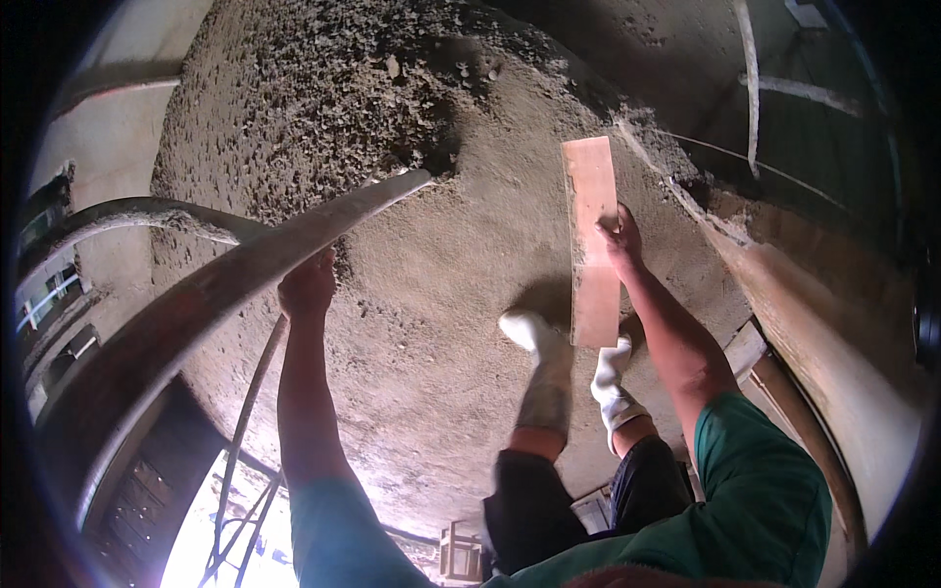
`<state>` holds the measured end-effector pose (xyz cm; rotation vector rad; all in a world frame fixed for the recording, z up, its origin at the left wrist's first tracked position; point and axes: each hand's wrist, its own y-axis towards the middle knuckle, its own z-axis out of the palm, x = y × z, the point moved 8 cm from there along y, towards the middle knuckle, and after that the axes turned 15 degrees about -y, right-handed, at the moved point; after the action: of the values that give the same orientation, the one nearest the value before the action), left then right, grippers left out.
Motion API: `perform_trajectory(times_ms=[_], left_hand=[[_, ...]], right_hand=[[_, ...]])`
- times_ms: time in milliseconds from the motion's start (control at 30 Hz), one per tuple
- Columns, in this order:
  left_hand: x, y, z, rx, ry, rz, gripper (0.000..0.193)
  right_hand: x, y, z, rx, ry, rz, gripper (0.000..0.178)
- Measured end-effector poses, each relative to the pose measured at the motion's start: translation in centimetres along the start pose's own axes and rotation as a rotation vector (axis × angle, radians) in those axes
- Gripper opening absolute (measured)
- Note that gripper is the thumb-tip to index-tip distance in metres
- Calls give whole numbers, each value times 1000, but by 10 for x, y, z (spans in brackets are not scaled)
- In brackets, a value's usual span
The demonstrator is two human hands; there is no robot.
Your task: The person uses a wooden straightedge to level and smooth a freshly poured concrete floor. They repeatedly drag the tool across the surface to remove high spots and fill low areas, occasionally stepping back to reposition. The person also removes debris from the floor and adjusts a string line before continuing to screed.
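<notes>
In my right hand [620,240] is a long flat pinkish board, like a plasterer's float [591,186], held by its right side. It lies lengthwise over the smooth grey-brown mortar surface [510,225]. My left hand [308,284] is closed against the underside of a thick, dirty pole [265,260], its fingers partly hidden. That pole slants from the lower left up to the mortar, where its far end meets a dark patch. Two white rubber boots [529,330] on my legs show below the board.
Rough, lumpy mortar [333,88] spreads across the upper left. A curved pipe [147,211] meets the thick pole from the left, and a thin rod [245,412] runs down below my left hand. A ledge [686,206] borders the right. A wooden stool [459,551] stands at the bottom.
</notes>
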<state>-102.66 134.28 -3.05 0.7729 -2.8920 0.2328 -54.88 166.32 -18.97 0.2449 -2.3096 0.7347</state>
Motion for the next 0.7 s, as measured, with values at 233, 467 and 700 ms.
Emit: perform_trajectory(times_ms=[233,467,700], left_hand=[[16,8,3,64,-64,-53,60],[37,24,-1,445,-259,-496,66],[29,28,-10,594,-380,-725,80]], right_hand=[[54,63,13,-101,-171,-19,54],[57,156,39,-98,-139,-68,39],[66,256,98,-275,-343,-232,54]])
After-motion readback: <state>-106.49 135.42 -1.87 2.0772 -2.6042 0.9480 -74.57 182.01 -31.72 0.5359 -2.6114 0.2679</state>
